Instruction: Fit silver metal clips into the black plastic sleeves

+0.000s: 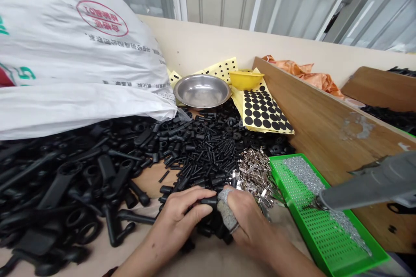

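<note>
**Hands at the near edge of the table (151, 180).** The left hand (180, 223) and the right hand (250, 220), which wears a grey finger cover (225, 212), close together on one small black part (208, 201), with the fingers curled tightly around it. To their left lies a heap of black handles (65, 190). Behind them are short black tubes (208, 147) and metal clips (256, 171). A green tray (320, 229) of screws sits toward the right near corner, under a grey power tool (370, 184). A steel bowl (202, 90) toward the far edge holds nothing. Judging by the heaps, most pieces are yet to be handled. No finished stack can be made out.
</note>
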